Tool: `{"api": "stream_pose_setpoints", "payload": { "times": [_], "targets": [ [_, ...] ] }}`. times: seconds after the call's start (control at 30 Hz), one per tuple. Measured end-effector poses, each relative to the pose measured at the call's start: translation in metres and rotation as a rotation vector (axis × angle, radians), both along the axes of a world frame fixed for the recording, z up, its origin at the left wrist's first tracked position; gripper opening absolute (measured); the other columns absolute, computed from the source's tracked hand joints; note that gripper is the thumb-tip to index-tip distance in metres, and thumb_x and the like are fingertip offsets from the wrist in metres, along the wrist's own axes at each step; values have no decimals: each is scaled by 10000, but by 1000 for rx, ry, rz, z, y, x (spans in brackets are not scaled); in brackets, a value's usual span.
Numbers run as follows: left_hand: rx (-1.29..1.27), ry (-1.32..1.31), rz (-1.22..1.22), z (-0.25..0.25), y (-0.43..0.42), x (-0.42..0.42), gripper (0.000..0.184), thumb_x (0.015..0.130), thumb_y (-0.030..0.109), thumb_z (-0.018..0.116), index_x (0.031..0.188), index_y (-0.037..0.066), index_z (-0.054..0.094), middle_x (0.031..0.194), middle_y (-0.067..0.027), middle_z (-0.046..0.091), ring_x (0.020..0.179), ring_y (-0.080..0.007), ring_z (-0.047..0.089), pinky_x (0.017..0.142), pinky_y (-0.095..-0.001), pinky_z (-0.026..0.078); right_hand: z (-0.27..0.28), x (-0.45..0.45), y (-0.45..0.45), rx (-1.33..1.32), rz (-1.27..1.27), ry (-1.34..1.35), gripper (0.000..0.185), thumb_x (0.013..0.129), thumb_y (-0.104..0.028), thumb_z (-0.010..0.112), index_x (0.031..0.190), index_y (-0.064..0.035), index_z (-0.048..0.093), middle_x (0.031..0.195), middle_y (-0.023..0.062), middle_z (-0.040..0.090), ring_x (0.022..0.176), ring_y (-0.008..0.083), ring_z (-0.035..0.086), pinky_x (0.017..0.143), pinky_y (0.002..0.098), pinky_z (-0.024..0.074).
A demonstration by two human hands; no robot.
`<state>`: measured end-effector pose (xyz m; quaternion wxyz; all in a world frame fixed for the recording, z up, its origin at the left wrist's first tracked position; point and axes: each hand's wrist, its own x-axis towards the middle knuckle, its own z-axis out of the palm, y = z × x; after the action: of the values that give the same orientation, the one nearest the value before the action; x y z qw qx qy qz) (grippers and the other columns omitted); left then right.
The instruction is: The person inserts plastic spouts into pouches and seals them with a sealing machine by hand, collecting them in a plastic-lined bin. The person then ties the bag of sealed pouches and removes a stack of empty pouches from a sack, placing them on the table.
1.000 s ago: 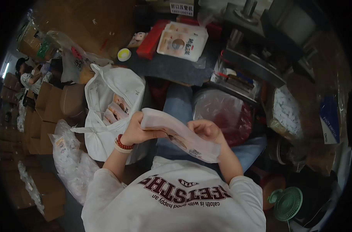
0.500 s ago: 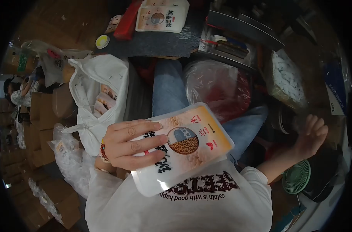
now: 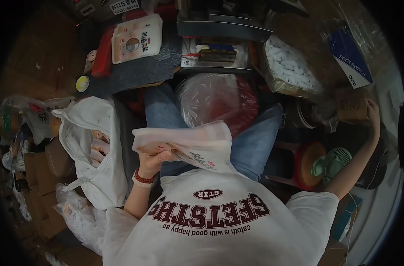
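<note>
My left hand (image 3: 154,163) grips a printed plastic pouch (image 3: 197,144) by its left end, thumb on top, above my lap. The pouch looks flat, perhaps several layers. My right hand (image 3: 372,111) is stretched far out to the right, at the edge of a small cardboard box (image 3: 352,104); its fingers are partly hidden behind the box edge, and what they hold, if anything, cannot be made out. More printed pouches (image 3: 137,39) lie stacked on the dark table (image 3: 153,71).
An open white bag (image 3: 102,173) with pouches inside stands at the left. Ahead is a metal machine (image 3: 219,55). A tray of white pieces (image 3: 290,66), a foot switch box (image 3: 350,57), a green fan (image 3: 337,164) and a red-topped stool (image 3: 310,164) are at the right.
The view has turned right. My right hand has left the pouch and reached out to the small box. My left hand has kept the pouch, turning it over and back.
</note>
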<state>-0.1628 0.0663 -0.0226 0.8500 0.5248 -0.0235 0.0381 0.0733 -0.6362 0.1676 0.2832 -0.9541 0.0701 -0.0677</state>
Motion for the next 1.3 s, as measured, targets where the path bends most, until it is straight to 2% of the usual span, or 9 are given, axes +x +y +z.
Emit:
{"api": "stream_pose_setpoints", "payload": {
  "times": [0.13, 0.2, 0.33, 0.43, 0.53, 0.67, 0.73, 1.17, 1.3],
  "targets": [
    [-171, -22, -37, -18, 7, -6, 431, 749, 152, 783, 1103, 5, 585, 965, -121, 671, 877, -217, 650, 791, -329, 517, 16, -10, 12, -359, -165, 86, 339, 931, -325, 563, 969, 0, 646, 830, 30, 611, 791, 117, 578, 752, 250, 438],
    [-341, 32, -79, -16, 9, -6, 439, 745, 151, 784, 1106, 4, 581, 984, -122, 668, 890, -224, 651, 794, -338, 521, 24, -48, 108, -491, -194, -610, 328, 936, -317, 552, 935, -6, 655, 839, 8, 620, 721, 124, 570, 683, 255, 441],
    [-634, 77, -125, -13, 0, -5, 477, 735, 126, 776, 1142, 3, 558, 1048, -126, 656, 949, -246, 644, 835, -366, 526, 2, -112, 259, 482, 608, -482, 407, 925, -341, 566, 1078, 34, 608, 935, 96, 609, 786, 151, 575, 700, 256, 440],
    [-304, -170, -74, -22, -9, 1, 501, 731, 86, 753, 1176, 10, 537, 1092, -125, 640, 993, -252, 631, 869, -368, 516, -43, -117, 382, 728, 1181, -5, 759, 680, -357, 822, 1262, 17, 510, 1101, 141, 617, 962, 197, 603, 815, 292, 459],
    [-191, -217, -39, -37, -14, 1, 518, 721, 70, 734, 1192, 15, 526, 1114, -126, 631, 1012, -260, 624, 891, -371, 509, -71, -127, 449, 1099, 1149, 430, 733, 704, -336, 809, 1264, 32, 510, 1205, 125, 569, 1096, 215, 559, 942, 343, 428],
    [-164, -115, -61, -62, -12, -2, 548, 710, 120, 753, 1198, 23, 524, 1128, -126, 624, 1021, -267, 620, 910, -387, 503, -75, -128, 475, 1068, 1245, 590, 625, 747, -248, 774, 1251, 25, 525, 1198, 111, 562, 1113, 196, 536, 952, 330, 420],
    [-492, 308, -8, -84, -13, -8, 618, 720, 209, 757, 1248, 25, 494, 1177, -135, 605, 1065, -272, 605, 956, -410, 479, -78, -128, 480, 1185, 1195, 684, 502, 784, -189, 729, 1198, 41, 560, 1165, 97, 558, 1095, 174, 523, 929, 299, 415],
    [-503, 91, -144, -72, -32, -1, 701, 757, 302, 731, 1328, 24, 436, 1245, -152, 570, 1121, -282, 583, 963, -400, 490, -87, -133, 495, 1232, 1096, 681, 298, 842, -126, 672, 1069, 58, 612, 1100, 58, 546, 996, 119, 527, 855, 238, 412],
    [-367, 220, -50, -85, -33, -1, 672, 782, 313, 720, 1324, 28, 443, 1243, -149, 572, 1112, -272, 588, 933, -372, 507, -85, -133, 493, 932, 1058, 443, 226, 850, -94, 646, 1008, 65, 625, 917, 47, 595, 834, 83, 553, 725, 221, 445]
  ]
}}
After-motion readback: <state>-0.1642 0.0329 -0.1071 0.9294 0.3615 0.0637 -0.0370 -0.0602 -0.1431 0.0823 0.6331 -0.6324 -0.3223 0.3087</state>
